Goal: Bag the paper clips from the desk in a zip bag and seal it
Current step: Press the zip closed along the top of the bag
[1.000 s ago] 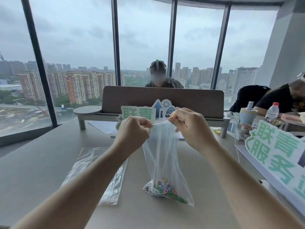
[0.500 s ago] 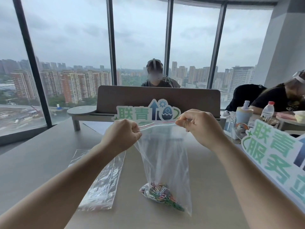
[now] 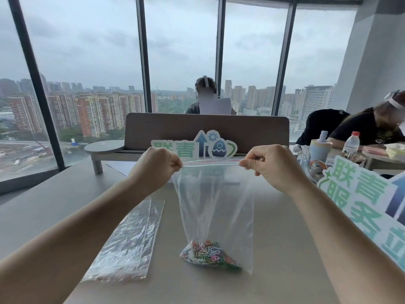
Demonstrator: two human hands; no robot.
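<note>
Clear plastic stretched taut: I have the zip bag [image 3: 215, 207] hanging between two pinches, left hand [image 3: 156, 166] and right hand [image 3: 268, 165] each clamping thumb against curled fingers on an end of the zip strip [image 3: 210, 163]. The coloured paper clips [image 3: 209, 255] sit heaped in the bottom corner, well below my grip, the bag's base resting on the desk [image 3: 54, 207]. To seal well, I judge I should keep one end anchored and run the other pinch along the strip, pressing both tracks together, then check for gaps. Below my left forearm lie spare bags [image 3: 129, 242], flat. Beyond the grip stands a green sign [image 3: 195, 148], then tall windows [image 3: 179, 51].
</note>
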